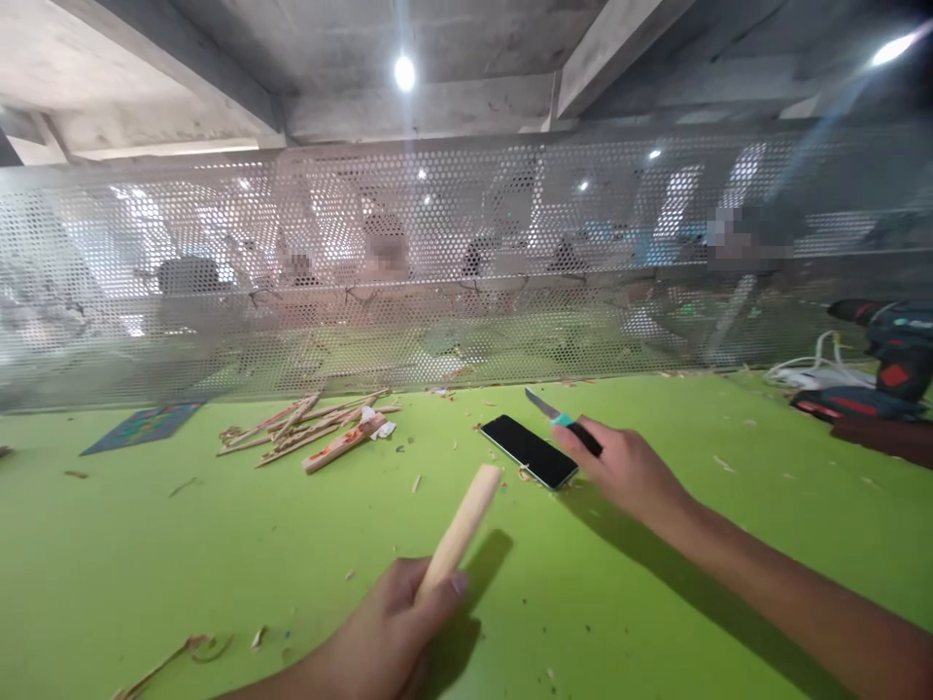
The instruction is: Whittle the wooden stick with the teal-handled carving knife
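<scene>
A pale wooden stick [464, 525] points up and to the right from my left hand [397, 617], whose fingers are wrapped round its lower end. My right hand [619, 462] grips a knife [561, 420] with a black and teal handle, its blade aimed up and to the left. Just left of that hand, a black phone [529, 450] lies flat on the green table [240, 544]. The knife and the stick are apart. Farther left lies a thicker wood piece [342, 445] with orange-red marks, beside a white scrap of paper [380, 424].
Thin wood strips [306, 420] are piled at the back left, near a dark patterned sheet [146, 428]. A cordless drill [893, 360] and a white cable [820, 367] sit at the right edge. Behind the table stands a perforated metal screen [452, 331]. Shavings are scattered about.
</scene>
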A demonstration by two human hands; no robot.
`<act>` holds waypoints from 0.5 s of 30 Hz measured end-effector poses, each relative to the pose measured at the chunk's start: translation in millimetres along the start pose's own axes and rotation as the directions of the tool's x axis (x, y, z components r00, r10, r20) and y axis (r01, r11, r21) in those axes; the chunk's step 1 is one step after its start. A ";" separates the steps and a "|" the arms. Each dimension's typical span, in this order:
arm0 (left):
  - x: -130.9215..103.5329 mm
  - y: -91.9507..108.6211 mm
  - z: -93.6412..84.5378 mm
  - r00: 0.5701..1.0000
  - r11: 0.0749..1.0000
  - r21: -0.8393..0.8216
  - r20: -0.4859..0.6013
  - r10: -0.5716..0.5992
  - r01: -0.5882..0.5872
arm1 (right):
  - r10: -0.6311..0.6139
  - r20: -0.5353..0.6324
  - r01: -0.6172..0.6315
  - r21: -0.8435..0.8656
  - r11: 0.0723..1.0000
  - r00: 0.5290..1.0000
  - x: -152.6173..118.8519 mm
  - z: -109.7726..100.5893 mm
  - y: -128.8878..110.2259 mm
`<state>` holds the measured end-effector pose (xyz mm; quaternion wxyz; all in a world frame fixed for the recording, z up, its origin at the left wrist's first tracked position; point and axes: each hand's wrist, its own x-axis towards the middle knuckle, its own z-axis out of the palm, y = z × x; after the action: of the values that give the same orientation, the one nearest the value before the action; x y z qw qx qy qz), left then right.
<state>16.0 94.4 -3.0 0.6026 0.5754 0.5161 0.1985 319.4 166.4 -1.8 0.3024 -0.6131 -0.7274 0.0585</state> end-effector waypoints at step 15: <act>18.4 -20.6 -4.1 0.970 0.981 -0.140 0.182 0.160 -0.135 | -0.360 0.260 0.373 0.000 0.928 0.896 -43.1 25.2 -53.4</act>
<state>12.3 106.4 -27.9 0.6686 0.5893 0.3974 0.2185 263.5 120.7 -13.8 0.1964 -0.4599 -0.8639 0.0608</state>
